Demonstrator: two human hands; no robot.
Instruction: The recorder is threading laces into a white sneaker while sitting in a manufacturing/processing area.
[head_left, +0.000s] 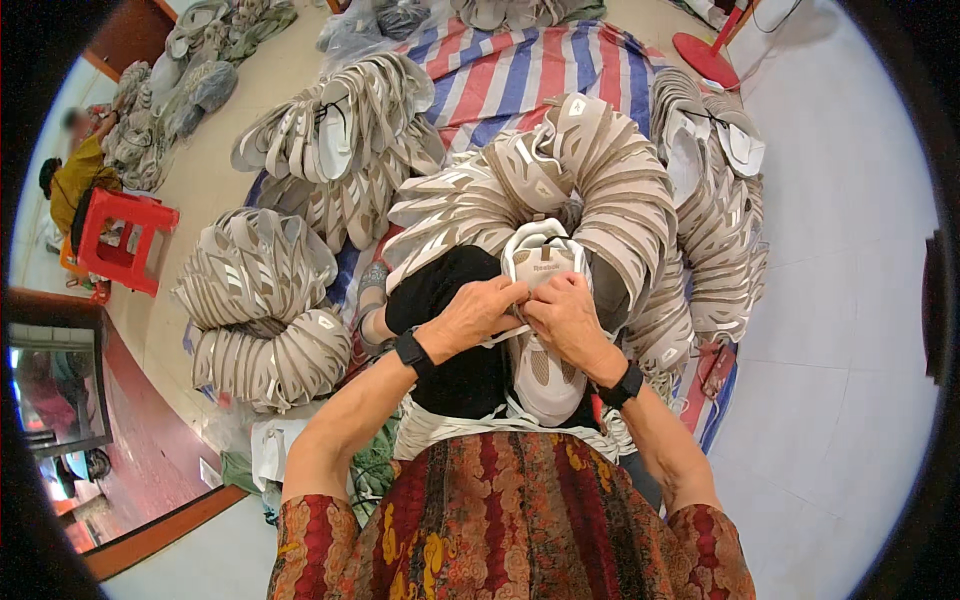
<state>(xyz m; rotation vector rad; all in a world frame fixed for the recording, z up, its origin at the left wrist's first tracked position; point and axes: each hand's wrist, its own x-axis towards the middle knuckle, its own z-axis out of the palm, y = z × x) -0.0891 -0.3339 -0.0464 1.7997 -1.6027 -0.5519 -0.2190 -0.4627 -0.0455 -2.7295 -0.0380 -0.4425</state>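
Note:
A beige and white sneaker upper [549, 392] rests on my lap, its toe pointing toward me and its tongue [543, 266] away. Both hands meet over its lacing area. My left hand [474, 312] is closed, thumb and forefinger pinched at the upper's left side on a white shoelace [505, 338]. Pressed close beside it, my right hand [567, 318] has its fingers curled at the eyelets below the tongue. What those fingers grip is hidden beneath them. More white shoelaces [440, 430] lie across my lap.
Stacked uppers curve in front of me [625, 205], with further stacks at left [265, 355] and right [725, 260]. They rest on a striped sheet [540, 75]. A red stool [125, 240] stands left, near a seated person [75, 185]. A red stand base [706, 62] is far right.

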